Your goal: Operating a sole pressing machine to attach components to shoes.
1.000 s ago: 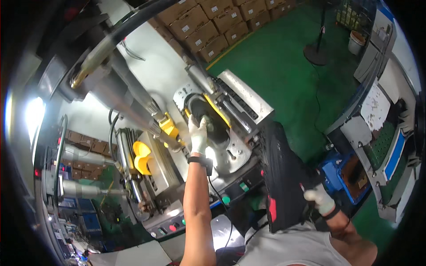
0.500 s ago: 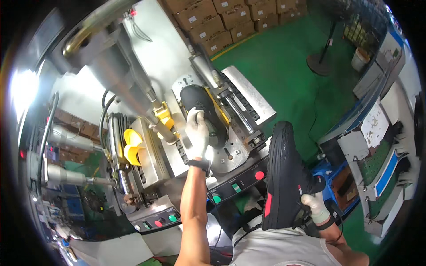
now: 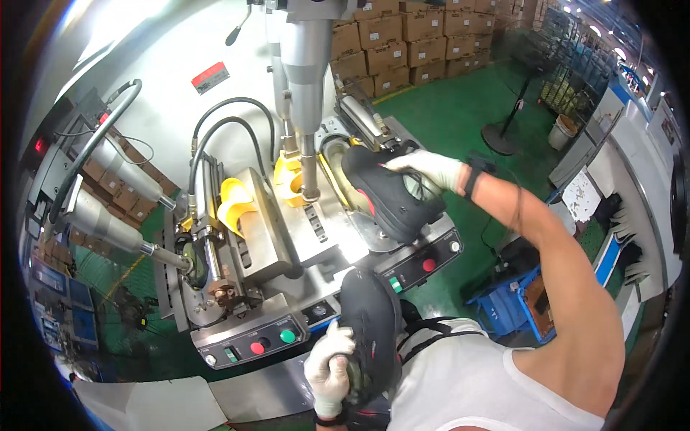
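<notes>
My left hand [image 3: 329,370], in a white glove, grips the side of a black shoe [image 3: 368,327] held toe away from me, close to my body at the front edge of the machine. My gloved right hand [image 3: 435,171] has hold of a second black shoe [image 3: 388,205] with red accents. That shoe is tilted over the right-hand station of a metal press, partly covering its plate [image 3: 374,233]. Beneath it a pale form [image 3: 341,169] shows in part. Just left of this shoe stands the press's vertical rod [image 3: 309,165].
Yellow pads [image 3: 236,205] and metal blocks fill the left station. Its control panel [image 3: 251,341] carries coloured buttons. Black hoses [image 3: 230,122] arch behind. A blue crate [image 3: 503,305] sits on the green floor at right, a stand [image 3: 501,136] beyond. Cartons [image 3: 424,43] are stacked at the back.
My left hand has lifted the black shoe out of the right station and brought it toward me. My right hand has carried the other shoe from beside my body up over that station.
</notes>
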